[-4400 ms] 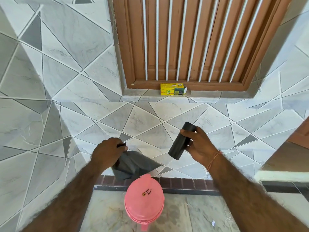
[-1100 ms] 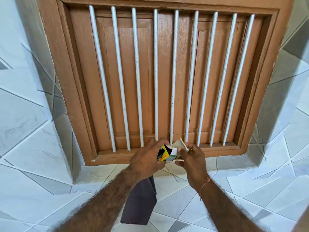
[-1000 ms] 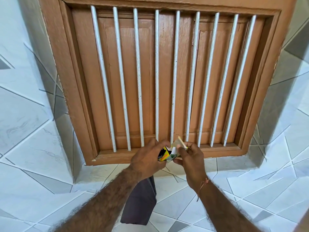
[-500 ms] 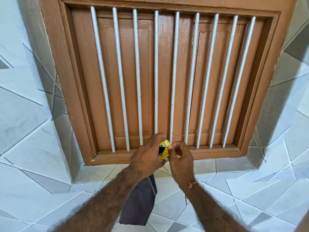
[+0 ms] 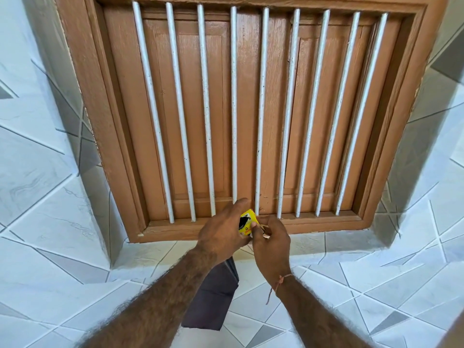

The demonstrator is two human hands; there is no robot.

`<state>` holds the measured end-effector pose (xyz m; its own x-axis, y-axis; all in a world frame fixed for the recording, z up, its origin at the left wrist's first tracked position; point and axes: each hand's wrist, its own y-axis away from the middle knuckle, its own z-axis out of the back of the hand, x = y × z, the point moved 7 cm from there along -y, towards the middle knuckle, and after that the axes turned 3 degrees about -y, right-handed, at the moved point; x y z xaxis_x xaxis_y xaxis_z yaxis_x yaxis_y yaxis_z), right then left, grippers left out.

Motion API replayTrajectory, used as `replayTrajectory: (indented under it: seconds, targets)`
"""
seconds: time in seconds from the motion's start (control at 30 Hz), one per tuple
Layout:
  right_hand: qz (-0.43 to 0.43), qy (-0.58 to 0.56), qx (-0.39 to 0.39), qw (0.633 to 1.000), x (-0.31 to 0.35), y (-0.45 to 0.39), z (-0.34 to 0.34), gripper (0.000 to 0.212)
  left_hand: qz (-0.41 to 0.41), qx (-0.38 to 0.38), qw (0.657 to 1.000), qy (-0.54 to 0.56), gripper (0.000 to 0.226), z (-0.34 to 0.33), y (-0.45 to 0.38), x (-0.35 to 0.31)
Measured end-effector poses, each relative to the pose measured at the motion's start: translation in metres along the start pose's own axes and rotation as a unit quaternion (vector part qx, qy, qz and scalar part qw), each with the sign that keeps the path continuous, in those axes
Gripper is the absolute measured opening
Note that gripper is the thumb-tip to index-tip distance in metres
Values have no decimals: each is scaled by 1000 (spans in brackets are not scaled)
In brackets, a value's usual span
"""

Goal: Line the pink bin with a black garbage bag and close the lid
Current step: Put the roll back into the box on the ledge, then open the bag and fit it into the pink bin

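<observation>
My left hand [image 5: 221, 232] grips a small yellow garbage-bag box [image 5: 247, 222] at the window sill. A folded black garbage bag [image 5: 213, 295] hangs down from the same hand, below my forearm. My right hand [image 5: 272, 241] presses against the box's open end, its fingers on the cardboard flap. The roll of bags is hidden, and the pink bin is out of view.
A brown wooden window [image 5: 251, 109] with white vertical bars [image 5: 233, 109] fills the view ahead. Its tiled sill [image 5: 326, 244] runs below the frame. Grey and white patterned wall tiles [image 5: 50, 222] surround it.
The view rose from the pink bin to the window. The roll left my right hand, which has folded the box's flap inward over the last second; the box now sits closed up between both hands.
</observation>
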<state>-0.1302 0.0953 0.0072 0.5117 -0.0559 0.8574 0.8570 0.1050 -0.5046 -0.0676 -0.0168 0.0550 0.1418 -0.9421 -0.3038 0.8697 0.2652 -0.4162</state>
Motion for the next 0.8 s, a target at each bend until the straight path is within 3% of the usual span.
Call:
replayTrajectory:
  seconds: [0.1, 0.2, 0.37, 0.5, 0.67, 0.8]
  targets:
    - [-125, -4, -63, 990, -34, -10, 7, 5, 33, 28, 999, 7, 86, 1, -1, 13]
    - [-180, 57, -84, 978, -67, -18, 15, 19, 84, 1, 996, 40, 72, 20, 6, 38]
    - [-192, 153, -42, 969, -86, -28, 9, 36, 162, -77, 968, 177, 50, 46, 22, 75]
    - [-129, 278, -45, 951, -77, -27, 7, 42, 170, -106, 957, 209, 38, 55, 32, 82]
    - [-146, 156, -58, 975, -84, -11, 11, 35, 168, -132, 946, 244, 25, 63, 37, 80]
    - [-143, 121, -14, 982, -83, -1, 17, 38, 166, -154, 934, 278, 16, 76, 41, 76]
